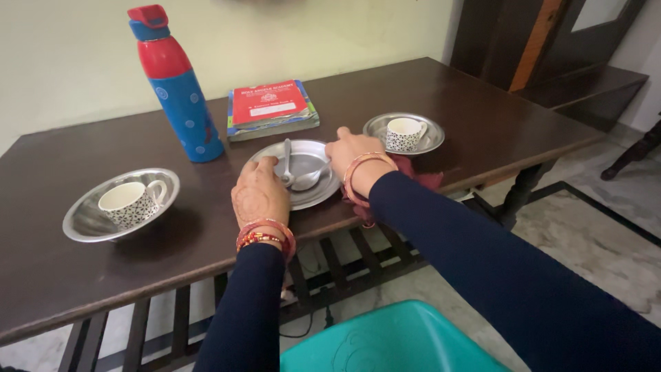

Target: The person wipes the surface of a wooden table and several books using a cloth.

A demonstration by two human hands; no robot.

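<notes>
Both hands grip the steel plate (311,180) at the counter's (206,241) near edge: the left hand (258,196) curls its fingers over the left rim, the right hand (352,153) over the right rim. A spoon (288,165) lies in the plate. Two cups in steel bowls (89,220) (430,138), a blue bottle (182,96) and books (272,110) stand around it.

Bare tabletop (427,89) open along the far right edge and at the near left corner. Access to the middle steel plate (303,180) flanked: left hand (259,195) on its near-left rim, right hand (351,153) on its right rim. Bottle (177,86) and books (271,109) just behind. Cup-bearing plates at left (82,224) and right (432,138). Spoon (287,165) lying inside.
</notes>
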